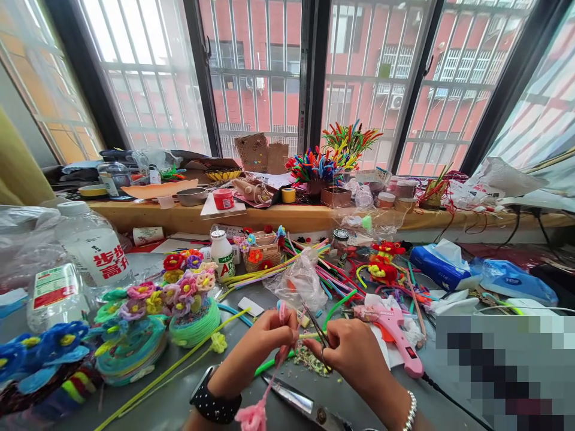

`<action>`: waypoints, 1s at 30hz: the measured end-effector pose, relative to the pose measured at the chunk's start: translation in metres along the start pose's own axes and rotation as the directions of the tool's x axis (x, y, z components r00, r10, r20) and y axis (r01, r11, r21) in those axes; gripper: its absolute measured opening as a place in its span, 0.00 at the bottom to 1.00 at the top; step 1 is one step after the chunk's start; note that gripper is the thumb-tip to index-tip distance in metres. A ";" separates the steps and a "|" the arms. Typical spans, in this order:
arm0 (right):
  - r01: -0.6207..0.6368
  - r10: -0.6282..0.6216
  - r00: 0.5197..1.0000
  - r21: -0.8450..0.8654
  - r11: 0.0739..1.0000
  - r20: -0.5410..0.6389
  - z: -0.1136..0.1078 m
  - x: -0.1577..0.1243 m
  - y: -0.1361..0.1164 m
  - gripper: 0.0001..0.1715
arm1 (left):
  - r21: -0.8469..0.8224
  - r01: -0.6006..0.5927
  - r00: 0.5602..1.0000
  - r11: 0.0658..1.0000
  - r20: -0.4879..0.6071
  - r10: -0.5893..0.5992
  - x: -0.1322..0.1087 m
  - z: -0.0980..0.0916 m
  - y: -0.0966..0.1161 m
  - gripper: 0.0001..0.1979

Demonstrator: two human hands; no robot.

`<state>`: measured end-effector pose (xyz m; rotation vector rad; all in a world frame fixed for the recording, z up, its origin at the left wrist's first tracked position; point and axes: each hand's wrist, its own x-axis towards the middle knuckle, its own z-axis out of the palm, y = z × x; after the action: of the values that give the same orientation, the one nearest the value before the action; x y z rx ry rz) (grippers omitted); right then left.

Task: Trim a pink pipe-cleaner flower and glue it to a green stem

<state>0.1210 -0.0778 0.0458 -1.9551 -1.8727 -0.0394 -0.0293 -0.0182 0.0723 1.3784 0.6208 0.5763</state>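
Note:
My left hand (268, 340) pinches a pink pipe cleaner (277, 359) whose fluffy pink end (252, 416) hangs down near my wrist. My right hand (353, 350) grips small pliers (317, 329) whose tips point up and left toward the left fingers, and a thin pale green stem (309, 336) runs between the two hands. Large scissors (305, 406) lie on the grey table just below both hands. A pink glue gun (395, 329) rests to the right of my right hand. Small clippings (309, 359) lie scattered beneath the hands.
Pipe-cleaner flower baskets (188, 305) and blue flowers (45, 347) fill the left. Water bottles (90, 245) stand at far left. Loose coloured pipe cleaners (305, 263), a plastic bag (299, 281) and a tissue pack (438, 266) lie behind. The window ledge (269, 215) is cluttered.

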 end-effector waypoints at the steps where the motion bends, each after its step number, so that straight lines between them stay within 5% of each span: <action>1: 0.002 -0.002 1.000 -0.003 1.000 -0.010 0.001 0.000 0.001 0.25 | -0.005 -0.002 1.000 1.000 -0.001 0.002 0.000 0.000 0.000 0.06; 17: 0.002 -0.002 1.000 0.034 0.999 -0.019 0.001 0.001 0.002 0.26 | -0.052 -0.007 1.000 0.999 -0.021 0.006 0.001 -0.002 -0.002 0.06; 25: -0.006 -0.001 0.999 0.139 0.990 0.051 -0.003 -0.003 0.001 0.26 | 0.014 0.024 0.994 1.000 0.104 -0.026 -0.001 0.000 0.001 0.06; 30: -0.022 0.021 1.000 0.090 0.996 0.014 -0.006 -0.003 -0.002 0.25 | 0.050 0.032 0.996 0.998 0.084 -0.036 -0.002 0.001 0.001 0.07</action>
<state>0.1206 -0.0825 0.0507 -1.9188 -1.8289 0.0637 -0.0300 -0.0200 0.0738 1.4276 0.5925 0.4756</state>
